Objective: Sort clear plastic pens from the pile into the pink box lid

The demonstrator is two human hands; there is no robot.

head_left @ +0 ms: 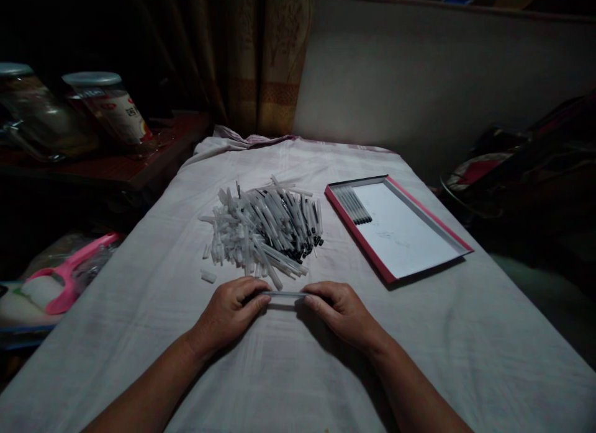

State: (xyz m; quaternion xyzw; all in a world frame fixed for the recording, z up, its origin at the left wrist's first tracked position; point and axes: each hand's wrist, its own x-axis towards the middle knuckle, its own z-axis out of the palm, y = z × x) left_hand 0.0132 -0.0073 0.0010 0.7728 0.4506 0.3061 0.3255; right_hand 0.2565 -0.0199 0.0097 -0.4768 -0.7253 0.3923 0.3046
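Note:
A slim, pale pen [285, 294] lies level between my two hands, just above the cloth. My left hand [237, 306] pinches its left end between thumb and fingers. At the other end, my right hand [342, 309] grips it the same way, and the fingers hide both tips. Beyond the hands is a loose heap of pen parts [265, 225], clear barrels and caps with some black ends. To the right sits a shallow red-edged box lid [363, 249] with a white inside. A row of pens [354, 205] lies side by side in its far left corner.
A white cloth [261, 371] covers the table. On a dark red side table [162, 151] at left stand a lidded jar [116, 110] and a glass jug [41, 116]. Pink-handled scissors [69, 275] lie lower left. A curtain [274, 61] and wall [395, 73] close off the back.

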